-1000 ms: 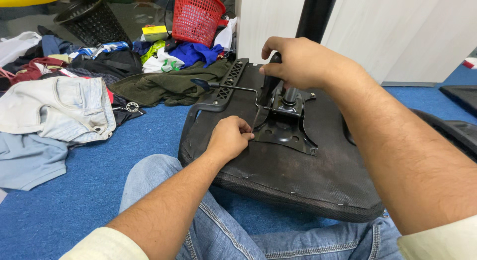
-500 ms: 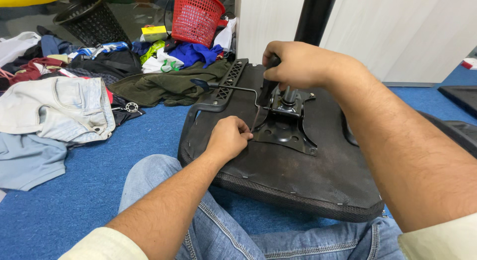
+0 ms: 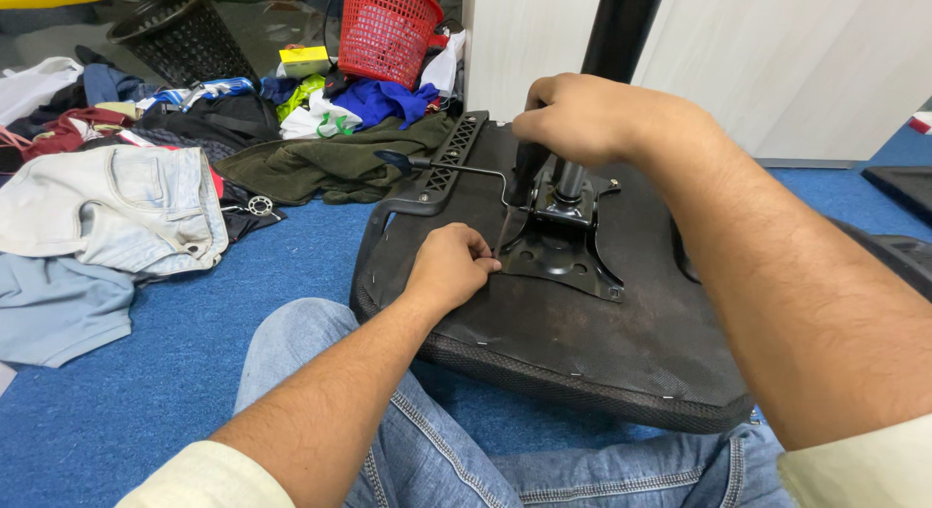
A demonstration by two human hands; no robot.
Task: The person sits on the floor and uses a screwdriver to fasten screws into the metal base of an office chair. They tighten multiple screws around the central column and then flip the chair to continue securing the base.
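Observation:
An upturned black office chair seat (image 3: 602,362) lies on my lap and the blue carpet, its underside facing up. A black metal mounting plate (image 3: 568,251) with a short post sits at its middle, and a thin lever (image 3: 437,165) sticks out to the left. My left hand (image 3: 449,267) rests on the seat by the plate's left edge, fingers pinched on a small thin tool or screw there. My right hand (image 3: 582,115) is closed over the top of the mechanism by the post.
Clothes lie heaped on the carpet to the left, with pale jeans (image 3: 116,212) nearest and an olive garment (image 3: 330,163) by the seat. A red basket (image 3: 388,28) and a tipped black bin (image 3: 180,32) stand behind. A white panel and a black pole (image 3: 621,28) rise beyond the seat.
My right hand has shifted slightly over the mechanism. My left hand stays at the plate's left edge. The seat has not moved.

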